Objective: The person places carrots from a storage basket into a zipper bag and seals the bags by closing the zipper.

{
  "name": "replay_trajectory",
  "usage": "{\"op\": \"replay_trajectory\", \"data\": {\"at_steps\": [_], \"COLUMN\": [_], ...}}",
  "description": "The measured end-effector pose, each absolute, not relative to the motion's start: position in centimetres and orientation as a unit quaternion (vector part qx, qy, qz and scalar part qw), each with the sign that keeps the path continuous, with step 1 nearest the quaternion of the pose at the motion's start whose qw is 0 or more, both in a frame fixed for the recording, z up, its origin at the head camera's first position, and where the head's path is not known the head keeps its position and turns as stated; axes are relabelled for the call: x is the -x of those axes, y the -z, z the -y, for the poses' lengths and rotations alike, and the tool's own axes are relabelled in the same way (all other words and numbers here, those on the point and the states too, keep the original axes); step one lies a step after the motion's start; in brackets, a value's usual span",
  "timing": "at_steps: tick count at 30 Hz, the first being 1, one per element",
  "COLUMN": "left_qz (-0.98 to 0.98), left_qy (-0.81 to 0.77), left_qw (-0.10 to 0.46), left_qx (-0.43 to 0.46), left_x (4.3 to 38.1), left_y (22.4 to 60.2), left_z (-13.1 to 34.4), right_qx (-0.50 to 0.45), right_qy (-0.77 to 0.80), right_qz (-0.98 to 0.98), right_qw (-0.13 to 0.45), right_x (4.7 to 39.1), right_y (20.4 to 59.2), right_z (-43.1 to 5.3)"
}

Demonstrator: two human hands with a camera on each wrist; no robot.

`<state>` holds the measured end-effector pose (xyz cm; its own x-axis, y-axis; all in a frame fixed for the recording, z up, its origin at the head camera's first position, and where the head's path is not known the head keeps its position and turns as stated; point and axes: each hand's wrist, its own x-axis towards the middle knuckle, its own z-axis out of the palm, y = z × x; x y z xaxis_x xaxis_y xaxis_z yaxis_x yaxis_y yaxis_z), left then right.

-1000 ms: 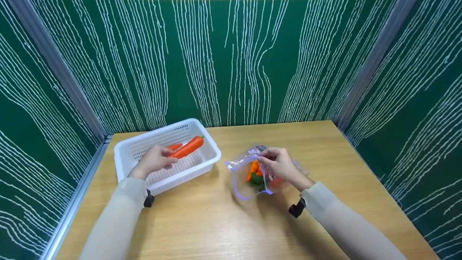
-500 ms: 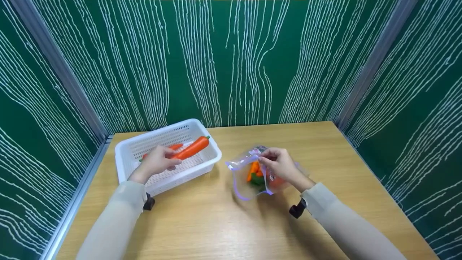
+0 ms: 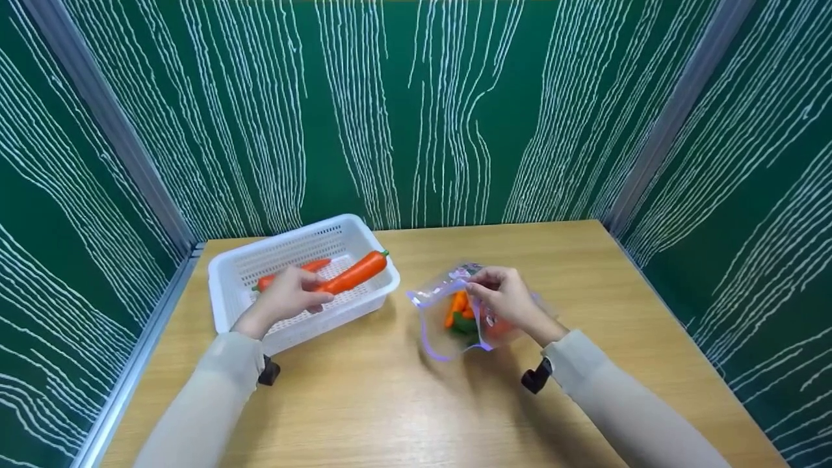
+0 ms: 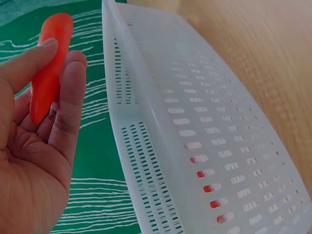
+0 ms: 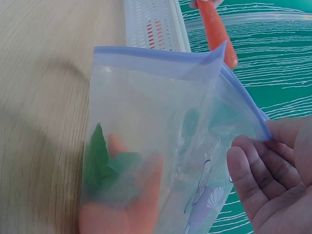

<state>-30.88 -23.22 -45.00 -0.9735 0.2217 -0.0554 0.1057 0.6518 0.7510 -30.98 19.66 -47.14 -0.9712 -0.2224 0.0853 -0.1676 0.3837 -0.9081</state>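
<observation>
My left hand (image 3: 289,299) holds an orange-red carrot (image 3: 356,272) by its thin end, thumb on one side and fingers on the other. Its thick end, with a short green top, points to the right over the white basket's rim (image 3: 383,290). Another red, carrot-like piece (image 3: 315,264) lies inside the basket, partly hidden by the hand. With thumb and fingertips my right hand (image 3: 506,299) pinches the purple rim of a clear zip bag (image 5: 151,92), whose mouth stands apart facing left. Orange pieces and green leaves (image 5: 109,165) show through the bag's side.
The basket stands at the left back of the wooden table (image 3: 390,403), slotted on its sides and floor. Green panels with white wavy lines (image 3: 416,117) rise behind and on both sides. A strip of tabletop separates basket and bag.
My left hand has drawn the carrot up and to the right, toward the basket's right rim. More of the piece lying in the basket now shows. The right hand and bag stay almost still.
</observation>
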Motion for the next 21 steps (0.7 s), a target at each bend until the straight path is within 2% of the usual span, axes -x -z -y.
{"op": "replay_trajectory", "data": {"at_steps": [12, 21], "left_qz": [-0.901, -0.885], "left_qy": [-0.404, -0.423], "left_qw": [0.082, 0.122], "left_qx": [-0.138, -0.149], "left_x": [29.8, 28.8], "left_y": [44.8, 44.5], "left_z": [20.8, 19.2], "right_qx": [0.145, 0.126], "right_qy": [0.543, 0.546], "right_qz": [-0.827, -0.828], "right_qw": [0.003, 0.021], "right_x": [31.1, 30.9], "right_y": [47.5, 47.2], "right_z": [-19.7, -19.6]}}
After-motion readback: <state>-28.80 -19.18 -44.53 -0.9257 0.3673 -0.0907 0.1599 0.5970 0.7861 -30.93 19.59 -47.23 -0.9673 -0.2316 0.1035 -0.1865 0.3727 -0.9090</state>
